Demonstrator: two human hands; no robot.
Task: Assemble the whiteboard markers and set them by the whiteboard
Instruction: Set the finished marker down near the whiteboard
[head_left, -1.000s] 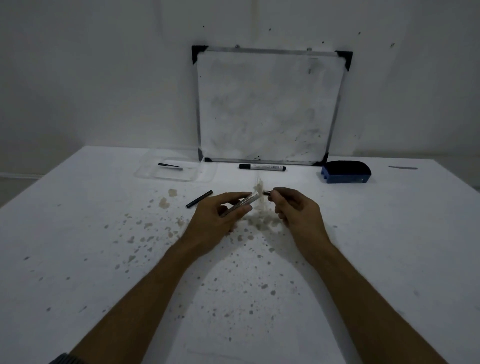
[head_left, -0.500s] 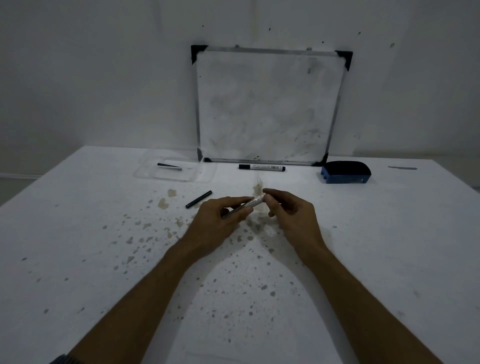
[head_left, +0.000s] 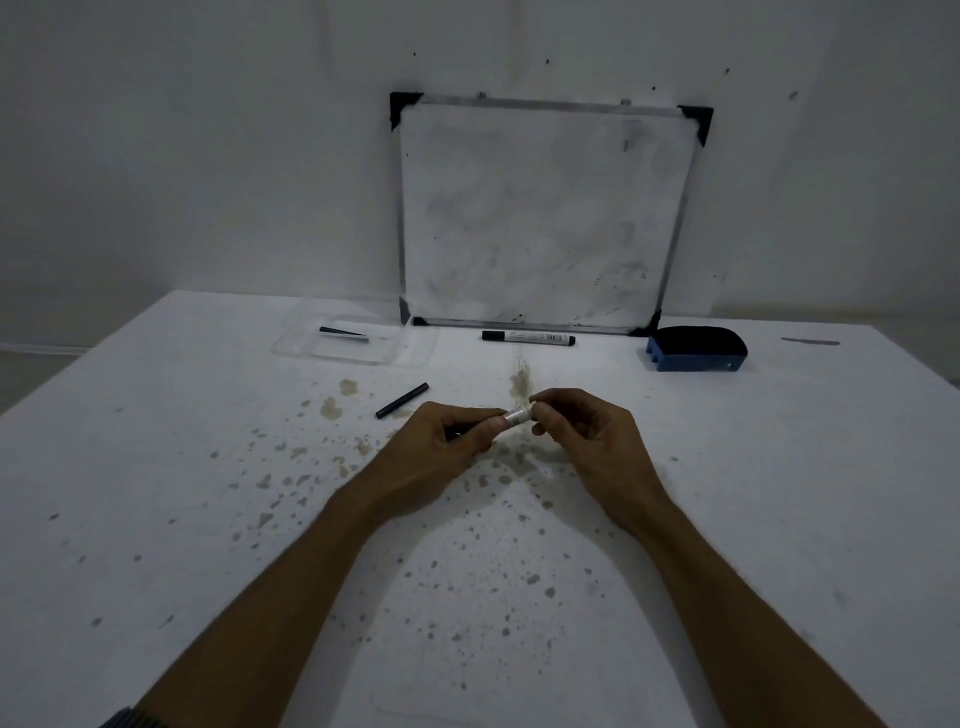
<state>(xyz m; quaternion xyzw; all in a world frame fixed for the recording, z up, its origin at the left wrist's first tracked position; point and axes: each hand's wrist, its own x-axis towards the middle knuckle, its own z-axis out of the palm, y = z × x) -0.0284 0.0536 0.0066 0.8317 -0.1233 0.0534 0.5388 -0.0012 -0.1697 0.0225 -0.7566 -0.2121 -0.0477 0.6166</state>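
One assembled marker (head_left: 528, 338) lies at the foot of the whiteboard (head_left: 540, 213); a second marker body (head_left: 517, 416) is gripped by left hand (head_left: 447, 441) and right hand (head_left: 582, 431), unfinished, with loose cap (head_left: 402, 400) on the table (head_left: 156, 467) left
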